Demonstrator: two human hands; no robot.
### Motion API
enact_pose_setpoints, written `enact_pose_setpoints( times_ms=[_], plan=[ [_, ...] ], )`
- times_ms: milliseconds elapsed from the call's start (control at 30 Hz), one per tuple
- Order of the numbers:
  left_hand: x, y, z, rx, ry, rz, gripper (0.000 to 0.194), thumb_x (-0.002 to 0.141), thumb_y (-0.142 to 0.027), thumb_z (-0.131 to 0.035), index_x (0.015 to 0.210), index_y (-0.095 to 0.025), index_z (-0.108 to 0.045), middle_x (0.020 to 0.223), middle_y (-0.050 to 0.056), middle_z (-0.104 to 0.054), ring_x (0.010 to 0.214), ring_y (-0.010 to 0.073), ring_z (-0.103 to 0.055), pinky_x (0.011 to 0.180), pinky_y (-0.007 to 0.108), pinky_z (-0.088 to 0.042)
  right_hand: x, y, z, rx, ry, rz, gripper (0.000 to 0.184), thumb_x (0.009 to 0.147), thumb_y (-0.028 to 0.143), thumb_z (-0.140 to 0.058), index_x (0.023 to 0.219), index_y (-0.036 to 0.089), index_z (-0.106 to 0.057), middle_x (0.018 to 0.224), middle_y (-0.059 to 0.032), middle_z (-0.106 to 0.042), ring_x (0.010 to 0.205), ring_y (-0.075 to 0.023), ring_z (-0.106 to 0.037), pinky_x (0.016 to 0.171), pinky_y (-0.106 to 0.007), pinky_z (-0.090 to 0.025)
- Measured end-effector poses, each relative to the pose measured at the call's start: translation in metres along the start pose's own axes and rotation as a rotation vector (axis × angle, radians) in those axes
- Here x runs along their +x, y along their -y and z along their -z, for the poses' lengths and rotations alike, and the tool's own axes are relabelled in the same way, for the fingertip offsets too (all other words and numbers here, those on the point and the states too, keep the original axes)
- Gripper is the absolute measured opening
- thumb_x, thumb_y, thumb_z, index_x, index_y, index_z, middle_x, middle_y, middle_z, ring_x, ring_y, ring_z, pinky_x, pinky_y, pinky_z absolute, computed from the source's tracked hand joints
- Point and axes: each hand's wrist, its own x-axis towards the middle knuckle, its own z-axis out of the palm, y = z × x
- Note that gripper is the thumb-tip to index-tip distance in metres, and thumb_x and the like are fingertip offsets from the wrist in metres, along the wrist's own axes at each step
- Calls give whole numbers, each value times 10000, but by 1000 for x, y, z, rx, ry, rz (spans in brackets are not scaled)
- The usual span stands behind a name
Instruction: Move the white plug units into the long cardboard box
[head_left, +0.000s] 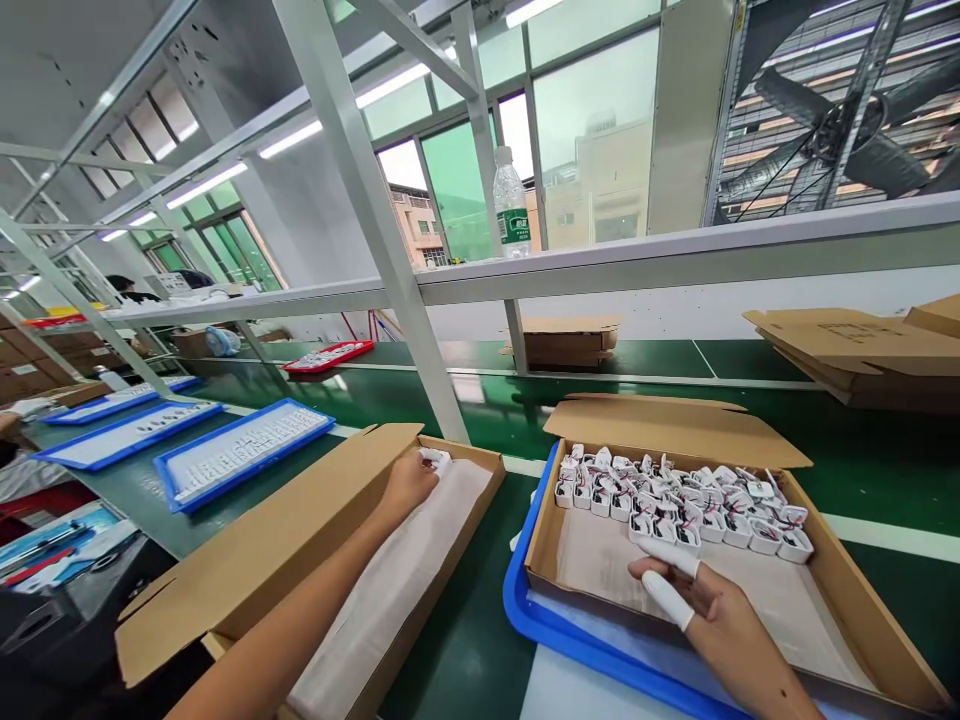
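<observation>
My left hand (409, 487) reaches to the far end of a long open cardboard box (491, 470) lined with pale paper. Its fingers are closed on a small white plastic part (436, 458), partly hidden by the hand. My right hand (712, 615) is over a second cardboard box (874, 570), thumb and forefinger apart, with white covers on those fingertips. Nothing shows between its fingers. Just beyond its forefinger lie rows of small white plastic housings (664, 530) with thin red and black wires. Whether the forefinger touches one, I cannot tell.
Beneath the right box is a blue tray (517, 590). Blue trays of white parts (247, 450) stand at left, a red tray (328, 357) farther back. Metal uprights (375, 210) carry a shelf with a plastic bottle (511, 205). Flattened cardboard (862, 350) lies at right.
</observation>
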Motion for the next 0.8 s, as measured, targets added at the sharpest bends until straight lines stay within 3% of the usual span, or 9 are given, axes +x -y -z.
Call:
enact_pose_setpoints(
  times_ms=[133, 267, 600, 800],
  plan=[
    [18, 14, -38, 104, 40, -43, 285, 967, -316, -649, 1197, -150, -643, 1207, 94, -669, 1043, 242, -675, 890, 448, -582, -1, 0, -1, -17, 4, -4, 446, 800, 565, -725, 1082, 223, -775, 1166, -128, -778, 1153, -322, -704, 1012, -430, -571],
    [29, 26, -55, 183, 29, -60, 304, 967, -318, -648, 1220, -151, -632, 1229, 99, -659, 1059, 248, -670, 896, 457, -580, -3, 5, -5, -14, -21, -15, 413, 775, 564, -728, 1019, 237, -793, 1146, -122, -786, 1135, -329, -714, 988, -432, -584],
    [39, 41, -63, 252, -47, -68, 365, 957, -318, -659, 1283, -165, -605, 1360, 120, -594, 1181, 288, -619, 968, 510, -544, -7, 17, -7, -47, -44, -49, 371, 702, 479, -753, 985, 246, -807, 1063, -101, -806, 1044, -317, -744, 953, -382, -597],
    [38, 38, -53, 202, -45, -61, 341, 955, -317, -661, 1256, -161, -620, 1335, 114, -610, 1171, 285, -624, 967, 504, -545, -5, 11, -6, -62, -24, -46, 422, 729, 559, -740, 981, 227, -807, 1081, -114, -805, 1082, -333, -737, 1012, -434, -572]
  ],
)
